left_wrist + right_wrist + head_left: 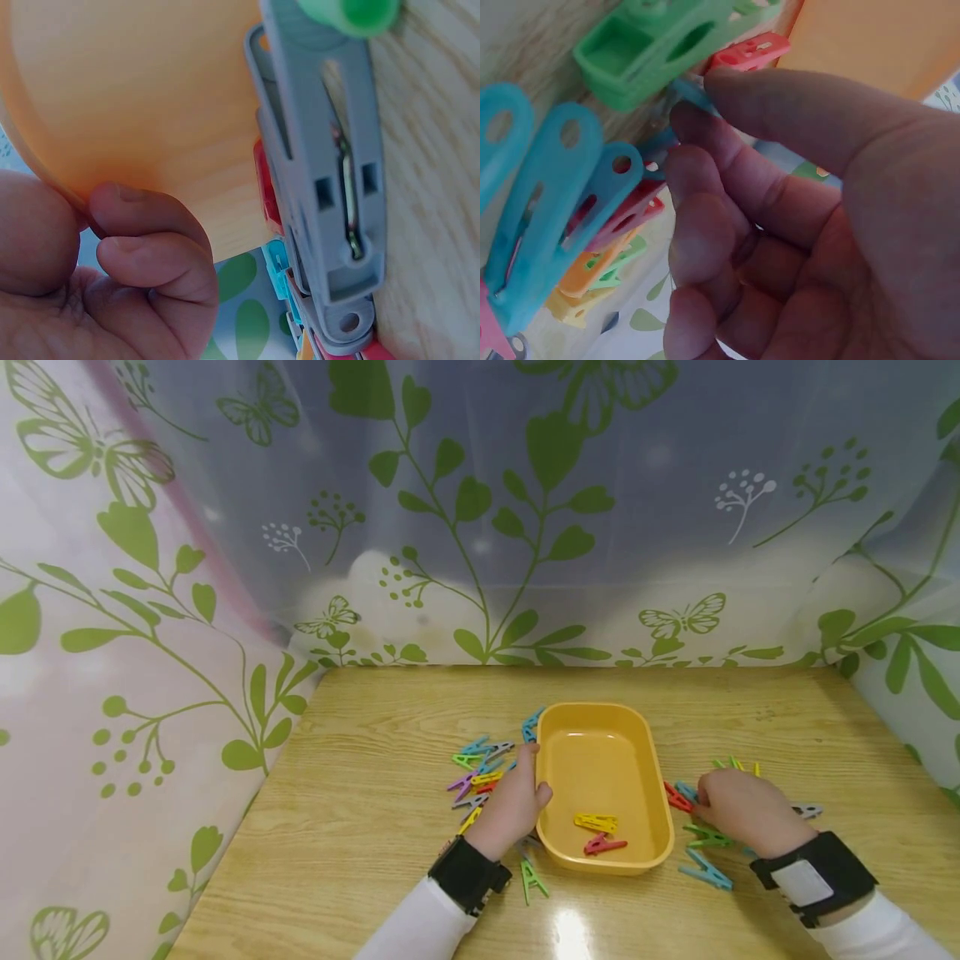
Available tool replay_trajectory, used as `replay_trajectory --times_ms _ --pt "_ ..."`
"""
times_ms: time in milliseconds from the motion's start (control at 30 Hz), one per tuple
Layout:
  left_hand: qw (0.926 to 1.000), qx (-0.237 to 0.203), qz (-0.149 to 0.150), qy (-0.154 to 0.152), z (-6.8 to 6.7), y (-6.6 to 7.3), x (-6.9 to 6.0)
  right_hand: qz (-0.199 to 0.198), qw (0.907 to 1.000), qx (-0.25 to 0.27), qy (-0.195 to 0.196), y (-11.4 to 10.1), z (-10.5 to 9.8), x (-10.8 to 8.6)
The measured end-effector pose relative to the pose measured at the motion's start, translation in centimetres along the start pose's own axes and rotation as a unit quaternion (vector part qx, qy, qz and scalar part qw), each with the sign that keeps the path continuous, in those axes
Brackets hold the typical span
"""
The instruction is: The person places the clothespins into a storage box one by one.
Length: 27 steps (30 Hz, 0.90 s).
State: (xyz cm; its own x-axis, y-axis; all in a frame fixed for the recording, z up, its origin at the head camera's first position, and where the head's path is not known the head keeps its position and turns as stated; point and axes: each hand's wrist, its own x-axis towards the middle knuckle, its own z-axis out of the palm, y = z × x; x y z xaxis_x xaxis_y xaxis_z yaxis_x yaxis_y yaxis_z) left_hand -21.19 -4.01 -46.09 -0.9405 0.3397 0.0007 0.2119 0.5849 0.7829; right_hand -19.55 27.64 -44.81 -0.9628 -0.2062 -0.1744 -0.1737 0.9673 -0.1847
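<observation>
Head: your left hand (512, 806) grips the tray (600, 764); brace it against the tabletop (360, 810). Clips (596, 822) lie inside and either side. Left wrist: your pinch is on its rim (34, 156). Right wrist: I cannot tell whether your right hand (765, 217) grasps the blue clip (694, 95); pinch it squarely.

Blue clip (694, 94) partly hidden by right fingers (724, 146), left-wrist view's green piece (352, 11) cut off

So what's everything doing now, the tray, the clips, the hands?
Yellow tray, upright, open at the top.
Yellow clip in it, lying down.
Red clip in it, lying down.
Clips on its left, scattered on the table.
Clips on its right, scattered too.
Left hand, holding the tray's rim.
Right hand, fingers curled by a blue clip; grip unclear.
</observation>
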Motion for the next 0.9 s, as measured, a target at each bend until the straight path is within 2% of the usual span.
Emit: replay_trajectory --times_ms 200,333,533,733,900 --pt "1.0000 0.002 0.002 0.002 0.0 -0.1 -0.1 0.008 0.9993 0.007 0.036 -0.1 -0.4 -0.3" --pt "1.0000 0.007 0.005 0.004 0.0 0.0 -0.1 0.002 0.9954 -0.009 0.095 -0.4 -1.0 -0.7" --pt "0.9999 0.014 -0.001 0.002 0.0 0.1 -0.1 -0.038 0.9810 -0.038 0.186 -2.0 -1.9 -1.6" --pt "0.9999 0.011 -0.001 0.004 0.0 0.1 -0.1 -0.077 0.9739 -0.042 0.209 -4.9 -2.0 -2.2" --pt "0.9998 0.015 0.007 0.007 0.1 0.1 -0.1 -0.104 0.9689 -0.037 0.221 -7.3 -1.2 -2.5"
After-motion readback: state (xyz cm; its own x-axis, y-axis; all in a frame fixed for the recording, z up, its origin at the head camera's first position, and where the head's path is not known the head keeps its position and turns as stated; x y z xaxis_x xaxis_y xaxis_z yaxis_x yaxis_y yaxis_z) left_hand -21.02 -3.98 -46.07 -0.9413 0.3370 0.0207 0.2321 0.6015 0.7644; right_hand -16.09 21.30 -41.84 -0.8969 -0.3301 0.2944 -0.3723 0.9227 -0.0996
